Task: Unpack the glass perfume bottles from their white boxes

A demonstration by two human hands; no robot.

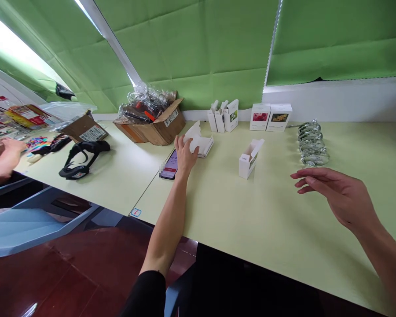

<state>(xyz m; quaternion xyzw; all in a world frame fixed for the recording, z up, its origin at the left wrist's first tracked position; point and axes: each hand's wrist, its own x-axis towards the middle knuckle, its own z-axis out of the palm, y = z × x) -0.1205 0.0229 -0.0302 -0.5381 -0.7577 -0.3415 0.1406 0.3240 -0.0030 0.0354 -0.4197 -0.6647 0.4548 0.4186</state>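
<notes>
My left hand (185, 157) reaches over the table, its curved fingers apart, above the right edge of a phone (170, 166) and beside flattened white cartons (203, 145). Whether its fingertips touch the cartons I cannot tell. A small white box (246, 164) stands upright with its top flap up, between my two hands. Over the right side of the table is my right hand (341, 196), fingers stretched out and nothing visible in them. Just beyond it lies a row of shiny silvery, clear-looking items (312, 144), whose kind I cannot make out.
Several white boxes stand at the back, some with open flaps (220, 119) and two with flower pictures (270, 118). An open cardboard box (161, 130) holds bagged items. Further left are a black headset (84, 159), a smaller carton (86, 130) and another person's hands (8, 152).
</notes>
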